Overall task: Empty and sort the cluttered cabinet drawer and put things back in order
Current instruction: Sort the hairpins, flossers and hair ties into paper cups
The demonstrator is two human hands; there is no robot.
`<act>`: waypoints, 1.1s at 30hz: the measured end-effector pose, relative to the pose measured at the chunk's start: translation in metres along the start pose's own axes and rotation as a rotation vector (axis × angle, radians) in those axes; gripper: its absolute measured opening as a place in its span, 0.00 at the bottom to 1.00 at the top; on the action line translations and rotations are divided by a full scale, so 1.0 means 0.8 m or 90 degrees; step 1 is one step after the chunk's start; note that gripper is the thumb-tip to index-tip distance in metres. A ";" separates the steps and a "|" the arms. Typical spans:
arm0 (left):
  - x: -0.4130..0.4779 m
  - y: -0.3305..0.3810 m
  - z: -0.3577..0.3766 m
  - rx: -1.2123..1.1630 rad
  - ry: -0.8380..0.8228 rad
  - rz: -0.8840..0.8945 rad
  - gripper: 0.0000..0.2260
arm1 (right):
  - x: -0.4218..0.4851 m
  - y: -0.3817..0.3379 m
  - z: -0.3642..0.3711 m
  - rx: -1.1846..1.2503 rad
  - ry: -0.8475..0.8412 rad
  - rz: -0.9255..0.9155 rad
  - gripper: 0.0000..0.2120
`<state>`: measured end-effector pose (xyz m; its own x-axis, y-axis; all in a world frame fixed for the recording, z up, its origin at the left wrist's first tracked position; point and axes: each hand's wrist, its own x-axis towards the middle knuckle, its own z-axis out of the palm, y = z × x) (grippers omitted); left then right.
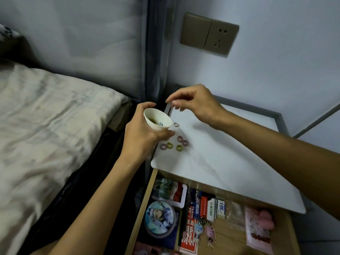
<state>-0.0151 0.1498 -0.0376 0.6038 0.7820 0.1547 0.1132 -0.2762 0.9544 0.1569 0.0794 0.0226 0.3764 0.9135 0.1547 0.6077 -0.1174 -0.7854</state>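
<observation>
Curled round a small white cup (156,119), the left grip (141,133) tilts it over the left edge of the white surface (220,153). The right grip (195,105) hovers just above, fingers bent toward the thumb; whether it pinches anything I cannot tell. In the head view, small coloured rings (178,147) lie loose beside the cup, and a few bits show inside it. Below, the open drawer (139,208) holds a round badge (160,218), packets and keychains (207,230), so emptying looks barely begun.
</observation>
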 end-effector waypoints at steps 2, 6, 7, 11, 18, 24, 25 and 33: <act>0.003 -0.002 -0.004 -0.001 0.011 -0.005 0.37 | 0.008 0.031 0.005 -0.015 0.040 0.067 0.07; 0.008 -0.005 -0.015 -0.002 0.049 -0.004 0.36 | 0.016 0.107 0.034 -0.186 0.015 0.227 0.12; 0.011 -0.006 -0.017 -0.006 0.062 -0.005 0.35 | 0.016 0.118 0.043 -0.200 -0.008 0.250 0.16; 0.017 -0.008 -0.019 -0.025 0.095 -0.012 0.35 | 0.013 0.127 0.080 -0.104 -0.044 0.252 0.22; 0.014 -0.010 -0.017 -0.015 0.090 -0.009 0.35 | -0.008 0.117 0.108 -0.189 -0.049 0.124 0.05; 0.012 -0.007 -0.018 -0.011 0.079 -0.018 0.35 | -0.016 0.107 0.091 -0.209 -0.045 0.145 0.05; 0.012 -0.007 -0.017 -0.008 0.072 -0.019 0.35 | -0.016 0.107 0.085 -0.230 -0.040 0.139 0.05; 0.009 -0.007 -0.003 0.028 0.009 -0.018 0.36 | -0.007 0.039 0.006 -0.098 0.041 0.061 0.01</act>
<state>-0.0132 0.1582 -0.0416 0.5889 0.7974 0.1317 0.1653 -0.2784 0.9461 0.1701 0.0727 -0.0057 0.4780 0.8693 0.1254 0.6653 -0.2652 -0.6979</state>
